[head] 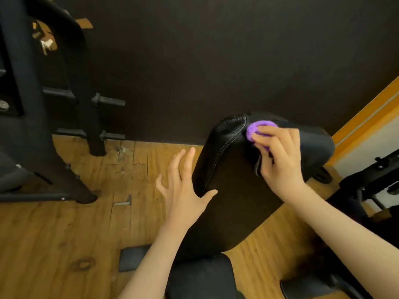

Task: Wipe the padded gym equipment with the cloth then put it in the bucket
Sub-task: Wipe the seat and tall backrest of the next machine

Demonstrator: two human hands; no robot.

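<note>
Seen from above, a person's right hand (278, 156) pinches a bunched purple cloth (258, 130) with curled fingers, pressing it against the top of a black padded backrest (228, 186). The left hand (183, 188) is spread, fingers straight, thumb resting on the pad's stitched left edge. Below lies a wooden floor (64, 234), with a black weight rack (32, 104) at left.

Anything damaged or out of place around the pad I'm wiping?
The wooden floor left of the black pad looks damaged: split, gapped planks. Right hand holds the purple cloth on the pad.
</note>
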